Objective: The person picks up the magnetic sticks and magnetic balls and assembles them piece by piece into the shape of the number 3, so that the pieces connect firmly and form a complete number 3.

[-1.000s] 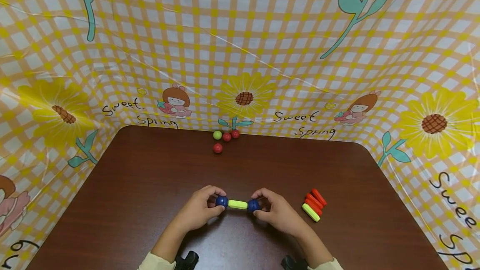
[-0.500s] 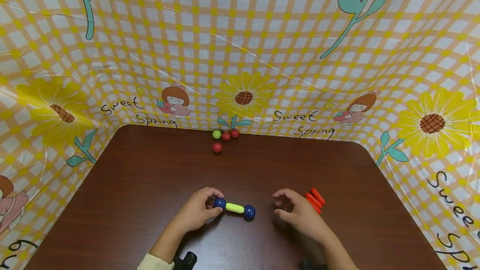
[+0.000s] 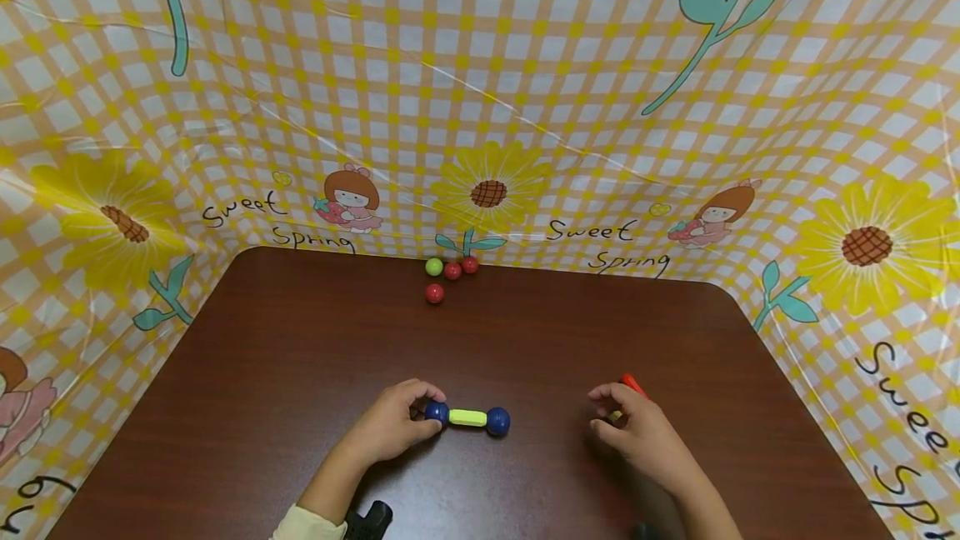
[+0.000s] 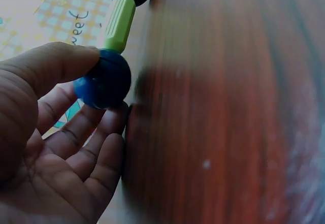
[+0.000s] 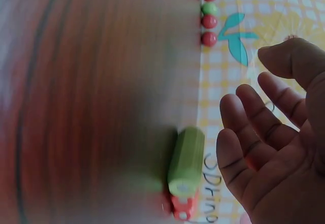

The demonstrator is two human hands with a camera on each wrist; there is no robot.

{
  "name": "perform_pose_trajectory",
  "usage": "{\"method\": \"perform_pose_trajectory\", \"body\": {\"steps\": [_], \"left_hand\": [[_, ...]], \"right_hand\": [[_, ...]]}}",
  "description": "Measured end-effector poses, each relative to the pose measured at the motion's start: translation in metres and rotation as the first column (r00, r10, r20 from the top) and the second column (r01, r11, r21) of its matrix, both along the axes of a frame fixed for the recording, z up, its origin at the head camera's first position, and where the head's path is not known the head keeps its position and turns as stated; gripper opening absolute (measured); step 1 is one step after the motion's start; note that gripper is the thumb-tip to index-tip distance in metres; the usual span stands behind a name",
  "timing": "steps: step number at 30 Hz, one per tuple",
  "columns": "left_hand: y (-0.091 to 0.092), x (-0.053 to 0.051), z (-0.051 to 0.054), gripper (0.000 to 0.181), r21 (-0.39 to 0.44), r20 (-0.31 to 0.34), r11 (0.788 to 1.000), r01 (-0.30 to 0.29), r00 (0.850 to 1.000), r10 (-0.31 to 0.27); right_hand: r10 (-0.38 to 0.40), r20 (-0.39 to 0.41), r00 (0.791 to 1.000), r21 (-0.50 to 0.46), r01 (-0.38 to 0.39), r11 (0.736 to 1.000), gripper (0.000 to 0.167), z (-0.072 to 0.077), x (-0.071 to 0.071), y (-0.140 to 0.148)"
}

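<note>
A yellow-green rod (image 3: 468, 417) joins two blue balls, like a small dumbbell on the dark table. With thumb and fingers my left hand (image 3: 390, 426) pinches the left blue ball (image 4: 104, 82); the right blue ball (image 3: 498, 421) is untouched. My right hand (image 3: 647, 438) is over the loose rods at the right, fingers relaxed and apart from its thumb, holding nothing. The right wrist view shows a loose yellow-green rod (image 5: 187, 160) beside that hand, with red rods (image 5: 184, 208) behind it. In the head view the hand hides most of these rods.
Red balls (image 3: 434, 293) and a green ball (image 3: 433, 267) lie near the table's far edge. A checked, flower-printed cloth (image 3: 487, 65) rises behind the brown table (image 3: 300, 340) and along both its sides.
My right hand has released the right blue ball and moved right to the loose rods. My left hand keeps its pinch; the joined piece has shifted slightly left and its right end has dropped nearer me.
</note>
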State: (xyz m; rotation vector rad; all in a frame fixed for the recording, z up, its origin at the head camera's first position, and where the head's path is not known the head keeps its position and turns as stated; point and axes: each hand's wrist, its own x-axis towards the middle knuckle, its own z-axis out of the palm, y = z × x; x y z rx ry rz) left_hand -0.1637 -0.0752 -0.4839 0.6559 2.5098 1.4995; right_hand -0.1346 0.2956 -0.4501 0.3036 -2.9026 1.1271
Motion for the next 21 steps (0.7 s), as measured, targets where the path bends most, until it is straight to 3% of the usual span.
{"method": "perform_pose_trajectory", "body": {"steps": [8, 15, 21], "left_hand": [[0.000, 0.001, -0.004, 0.023, 0.034, 0.082, 0.999, -0.022, 0.996, 0.019], [-0.002, 0.001, -0.003, 0.026, 0.088, 0.108, 0.996, -0.033, 0.994, 0.023], [-0.005, 0.000, -0.004, 0.028, 0.109, 0.114, 0.993, -0.037, 0.993, 0.024]], "right_hand": [[-0.047, -0.030, 0.998, 0.121, 0.050, 0.991, 0.031, 0.009, 0.005, 0.018], [-0.006, -0.052, 0.999, 0.177, 0.015, 0.984, 0.032, 0.006, 0.005, 0.025], [0.034, -0.015, 0.999, 0.208, -0.031, 0.978, 0.029, 0.004, 0.004, 0.024]]}}
